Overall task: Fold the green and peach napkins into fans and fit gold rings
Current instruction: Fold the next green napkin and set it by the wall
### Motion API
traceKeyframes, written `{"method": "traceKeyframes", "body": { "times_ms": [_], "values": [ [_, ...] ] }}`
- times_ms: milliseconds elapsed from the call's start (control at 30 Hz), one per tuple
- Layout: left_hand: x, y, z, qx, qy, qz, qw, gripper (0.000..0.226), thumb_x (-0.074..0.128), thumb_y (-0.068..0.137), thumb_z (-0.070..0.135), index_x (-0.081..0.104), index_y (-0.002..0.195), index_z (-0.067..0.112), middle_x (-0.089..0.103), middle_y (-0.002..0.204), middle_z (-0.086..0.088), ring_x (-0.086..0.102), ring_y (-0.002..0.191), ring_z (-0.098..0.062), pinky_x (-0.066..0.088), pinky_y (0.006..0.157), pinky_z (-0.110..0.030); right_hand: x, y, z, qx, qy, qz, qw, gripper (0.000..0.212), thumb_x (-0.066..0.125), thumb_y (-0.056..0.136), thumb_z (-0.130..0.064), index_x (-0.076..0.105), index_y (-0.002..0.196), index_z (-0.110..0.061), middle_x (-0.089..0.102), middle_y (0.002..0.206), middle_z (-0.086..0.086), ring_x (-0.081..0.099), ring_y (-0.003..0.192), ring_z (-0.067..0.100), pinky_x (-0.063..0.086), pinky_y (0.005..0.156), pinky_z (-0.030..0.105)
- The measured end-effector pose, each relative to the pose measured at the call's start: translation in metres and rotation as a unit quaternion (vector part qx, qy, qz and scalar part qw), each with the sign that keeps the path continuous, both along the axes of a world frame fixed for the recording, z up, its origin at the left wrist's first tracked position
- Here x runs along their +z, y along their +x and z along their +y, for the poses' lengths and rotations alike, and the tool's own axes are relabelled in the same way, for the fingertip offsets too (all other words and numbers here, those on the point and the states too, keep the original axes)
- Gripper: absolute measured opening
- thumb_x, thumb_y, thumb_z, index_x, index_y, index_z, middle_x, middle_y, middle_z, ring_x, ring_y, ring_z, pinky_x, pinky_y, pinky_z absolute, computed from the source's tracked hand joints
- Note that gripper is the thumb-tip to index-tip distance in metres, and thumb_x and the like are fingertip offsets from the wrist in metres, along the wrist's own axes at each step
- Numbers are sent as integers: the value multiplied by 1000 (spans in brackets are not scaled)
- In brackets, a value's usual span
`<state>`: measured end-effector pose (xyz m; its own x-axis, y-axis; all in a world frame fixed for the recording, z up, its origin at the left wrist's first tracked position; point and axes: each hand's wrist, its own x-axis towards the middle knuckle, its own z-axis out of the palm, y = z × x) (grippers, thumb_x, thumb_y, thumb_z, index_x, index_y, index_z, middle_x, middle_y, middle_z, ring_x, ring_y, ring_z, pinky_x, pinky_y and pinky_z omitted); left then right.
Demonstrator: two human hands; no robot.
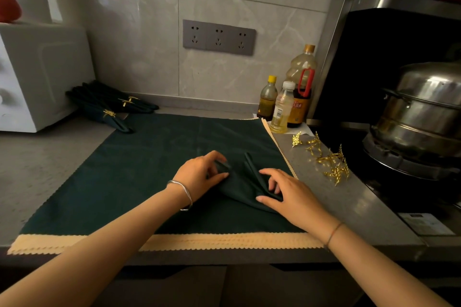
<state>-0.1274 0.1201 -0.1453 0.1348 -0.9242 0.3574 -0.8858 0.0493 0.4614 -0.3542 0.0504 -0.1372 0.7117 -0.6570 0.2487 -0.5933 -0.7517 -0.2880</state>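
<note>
A dark green napkin (240, 183) lies bunched into folds on top of a flat stack of green napkins (139, 172). Peach napkin edges (189, 242) show under that stack at the front and right. My left hand (202, 173) pinches the folded napkin's left end between thumb and fingers. Curled fingers of my right hand (282, 194) grip its right folds. Several gold leaf rings (326, 159) lie loose on the counter to the right of the stack. Three finished green fans with gold rings (112, 106) lie at the back left.
A white appliance (32, 77) stands at the left. Oil and sauce bottles (289, 99) stand at the back right, just behind the rings. A steel steamer pot (424, 112) sits on the stove at the right. The counter's front edge runs just below the peach strip.
</note>
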Motion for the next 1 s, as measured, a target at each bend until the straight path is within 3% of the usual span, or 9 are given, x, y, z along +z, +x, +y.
{"method": "traceKeyframes", "body": {
  "times_ms": [100, 167, 267, 333, 400, 533, 667, 867, 1000],
  "values": [
    [-2, -2, -3, 4, -14, -60, 998, 39, 56, 92, 36, 47, 129, 26, 60, 94, 7, 55, 90, -10, 47, 86, -30, 1, 2, 0, 23, -7, 26, 999, 47, 56, 90, -41, 47, 134, -29, 46, 96, -13, 46, 87, 0, 41, 75, 16],
    [-4, -1, -5, -18, -21, -86, 996, 49, 49, 95, 38, 36, 142, 30, 53, 124, 3, 49, 114, -14, 41, 100, -31, 1, 3, -1, 37, -12, 42, 998, 43, 52, 92, -41, 50, 134, -29, 45, 99, -13, 44, 92, 0, 40, 79, 16],
    [-7, 0, -10, -81, 49, -150, 984, 51, 27, 99, 43, 15, 148, 38, 17, 157, 8, 17, 144, -14, 10, 117, -35, 1, 5, -2, 46, -17, 56, 997, 42, 50, 94, -41, 50, 134, -28, 41, 97, -16, 40, 89, -2, 35, 74, 13],
    [-9, -1, -13, -88, 132, -189, 969, 47, 18, 102, 40, 6, 148, 40, 3, 158, 13, -3, 146, -12, -8, 115, -34, 1, 6, -2, 42, -13, 57, 997, 41, 50, 94, -40, 50, 133, -29, 40, 96, -16, 39, 86, -2, 33, 72, 12],
    [-11, -2, -16, -82, 173, -197, 961, 47, 15, 103, 38, 3, 148, 39, 0, 158, 14, -8, 145, -11, -14, 113, -32, 2, 5, 0, 38, -15, 60, 997, 42, 48, 95, -41, 49, 135, -28, 39, 98, -17, 40, 90, -2, 33, 77, 13],
    [-17, -1, -20, -90, 192, -165, 963, 47, 15, 104, 36, 5, 149, 36, 5, 158, 12, -5, 146, -14, -8, 115, -31, 2, 2, 7, 64, -79, 90, 991, 47, 37, 98, -43, 37, 142, -28, 40, 126, -14, 37, 119, 2, 28, 103, 17],
    [-18, 2, -22, -98, 188, -146, 966, 46, 18, 104, 34, 11, 150, 34, 9, 158, 11, -1, 146, -14, -4, 117, -33, 4, 2, 15, 94, -96, 168, 977, 56, 33, 101, -39, 10, 150, -28, 15, 156, -12, 14, 142, 5, 14, 113, 18],
    [-14, 2, -23, -99, 190, -116, 970, 45, 23, 104, 32, 18, 149, 32, 13, 157, 11, 3, 146, -14, -1, 118, -34, 7, 25, 21, 50, -170, 247, 953, 66, 42, 95, -2, 9, 151, -15, 16, 157, 5, 33, 138, 21, 38, 106, 33],
    [-8, -1, -19, -89, 204, -110, 969, 45, 23, 104, 34, 19, 149, 32, 16, 157, 11, 5, 146, -14, 1, 117, -35, -1, 35, 18, 31, -211, 235, 948, 59, 44, 95, -3, 21, 148, -15, 37, 148, 6, 49, 126, 23, 45, 97, 35]
  ]
}}
